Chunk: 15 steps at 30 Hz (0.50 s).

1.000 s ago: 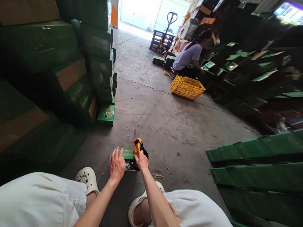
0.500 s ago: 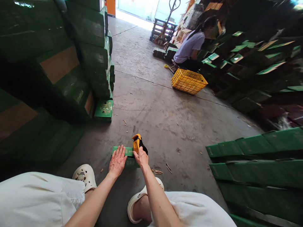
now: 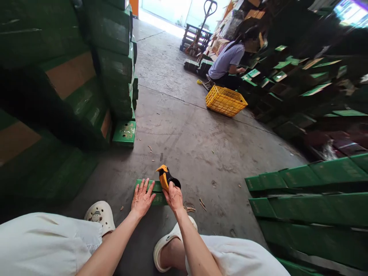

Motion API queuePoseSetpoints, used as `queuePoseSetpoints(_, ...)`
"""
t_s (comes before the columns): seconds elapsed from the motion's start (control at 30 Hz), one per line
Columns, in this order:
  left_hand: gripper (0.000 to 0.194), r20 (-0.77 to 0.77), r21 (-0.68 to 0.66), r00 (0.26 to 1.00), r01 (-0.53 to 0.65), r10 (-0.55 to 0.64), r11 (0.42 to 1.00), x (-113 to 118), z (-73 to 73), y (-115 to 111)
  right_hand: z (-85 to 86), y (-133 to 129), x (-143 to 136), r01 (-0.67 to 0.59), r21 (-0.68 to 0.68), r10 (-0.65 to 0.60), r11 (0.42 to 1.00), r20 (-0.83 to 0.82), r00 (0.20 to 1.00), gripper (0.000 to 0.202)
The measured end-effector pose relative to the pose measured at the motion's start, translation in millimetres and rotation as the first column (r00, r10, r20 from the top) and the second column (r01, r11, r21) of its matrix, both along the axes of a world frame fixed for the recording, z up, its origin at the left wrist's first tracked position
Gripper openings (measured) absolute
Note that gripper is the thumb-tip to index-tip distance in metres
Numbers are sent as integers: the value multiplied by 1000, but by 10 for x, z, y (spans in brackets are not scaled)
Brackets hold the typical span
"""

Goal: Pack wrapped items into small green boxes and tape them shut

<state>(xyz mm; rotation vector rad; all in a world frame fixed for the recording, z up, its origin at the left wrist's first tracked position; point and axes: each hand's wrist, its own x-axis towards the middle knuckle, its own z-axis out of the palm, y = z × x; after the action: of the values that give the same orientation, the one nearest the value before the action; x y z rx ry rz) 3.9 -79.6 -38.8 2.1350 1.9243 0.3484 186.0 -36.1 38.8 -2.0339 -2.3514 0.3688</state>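
A green cardboard box (image 3: 158, 200) with pale print sits on the floor between my feet, a dark seam running along its top. My left hand (image 3: 142, 198) lies flat on the box's left part, fingers spread. In my right hand (image 3: 174, 196) is an orange and black tape dispenser (image 3: 164, 177), gripped with the fingers wrapped round it. The dispenser tilts to the left over the right part of the box. Whether it touches the box I cannot tell, since my right hand hides that end.
Stacked green boxes (image 3: 113, 73) rise on the left, with a single box (image 3: 124, 133) at their foot. More green boxes (image 3: 313, 207) stand at right. Further off, a person (image 3: 227, 61) sits near a yellow crate (image 3: 225, 101) and a pallet jack (image 3: 204, 23). Wood scraps (image 3: 202, 204) litter the floor.
The tape dispenser has tipped further left in my right hand. My left hand stays on the box with its fingers slightly more spread. The seated person's hand has come into sight.
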Motion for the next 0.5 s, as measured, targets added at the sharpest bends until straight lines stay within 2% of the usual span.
queuePoseSetpoints(0.03, 77, -11, -24, 1000, 29, -30, 999, -10, 19, 1, -8, -18, -19, -24, 7, 24, 1000, 7, 1000, 21)
queuePoseSetpoints(0.13, 134, -74, -108, 990, 112, -120, 988, -5, 62, 49, -30, -36, -61, -59, 24, 58, 998, 34, 998, 22)
queuePoseSetpoints(0.2, 152, -119, -138, 979, 149, -165, 979, 26, 64, 106, -53, -33, -75, -61, 33, 59, 998, 55, 997, 19)
queuePoseSetpoints(0.3, 148, -134, -130, 972, 177, -195, 976, 66, 45, 182, -108, -37, -87, -64, 26, 62, 998, 76, 995, 16)
queuePoseSetpoints(0.5, 118, 3, -23, 954, 298, -298, 954, -45, 39, 186, -147, -38, -107, -48, -22, 49, 999, 73, 996, 13)
